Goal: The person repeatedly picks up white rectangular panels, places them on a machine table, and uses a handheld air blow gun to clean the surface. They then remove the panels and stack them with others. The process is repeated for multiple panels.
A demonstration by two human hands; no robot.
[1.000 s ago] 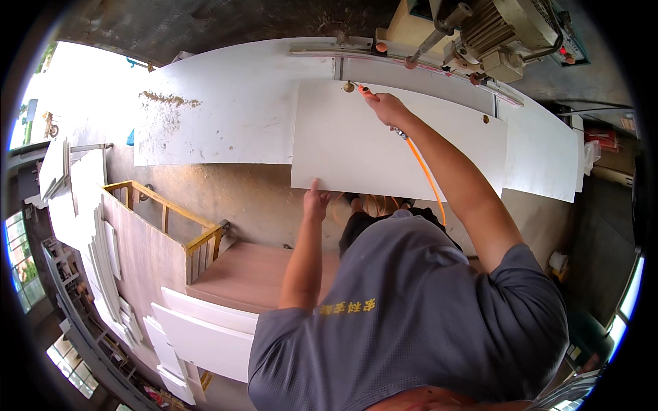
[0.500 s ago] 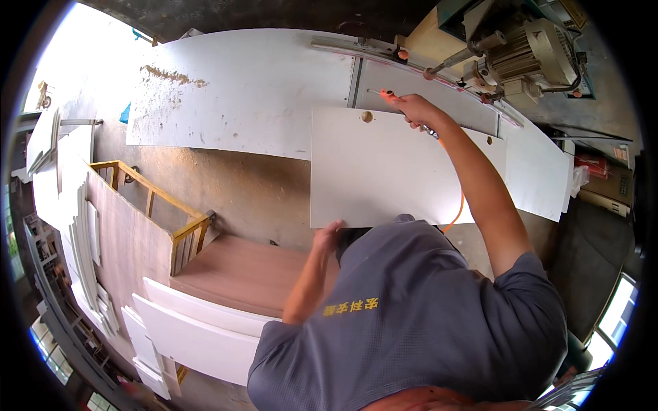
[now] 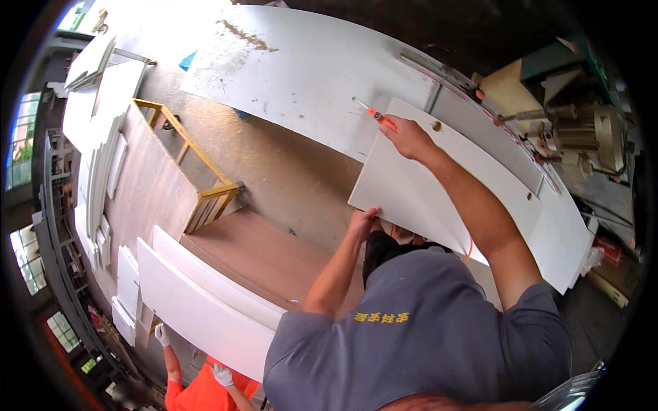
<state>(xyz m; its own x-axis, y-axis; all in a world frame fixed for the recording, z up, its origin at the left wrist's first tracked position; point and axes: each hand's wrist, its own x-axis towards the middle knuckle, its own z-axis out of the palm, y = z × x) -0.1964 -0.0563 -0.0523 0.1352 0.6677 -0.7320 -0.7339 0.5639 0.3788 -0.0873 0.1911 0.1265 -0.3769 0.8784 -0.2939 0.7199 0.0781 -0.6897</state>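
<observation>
My right hand (image 3: 411, 141) is closed round an orange-tipped air blow gun (image 3: 381, 119), its thin nozzle pointing to the far left. An orange hose (image 3: 469, 251) shows below my right forearm. Under the blow gun lies a white panel (image 3: 411, 179) with a round hole near its far edge and a smaller one further right. My left hand (image 3: 363, 222) grips this panel's near edge close to the left corner; the fingers under it are hidden. The panel rests partly over a long white worktable (image 3: 308, 82), which has sawdust at its far left.
A machine with a motor (image 3: 589, 140) stands at the far right. To the left are a yellow-framed cart (image 3: 179, 144), a brown board (image 3: 257, 250) and stacked white panels (image 3: 199, 298). At the lower left is another person in orange (image 3: 209, 390) wearing white gloves (image 3: 223, 374).
The view has turned, shifting the worktable and panel rightward in the picture. The blow gun has come over the panel's left end. A person in orange has come into view.
</observation>
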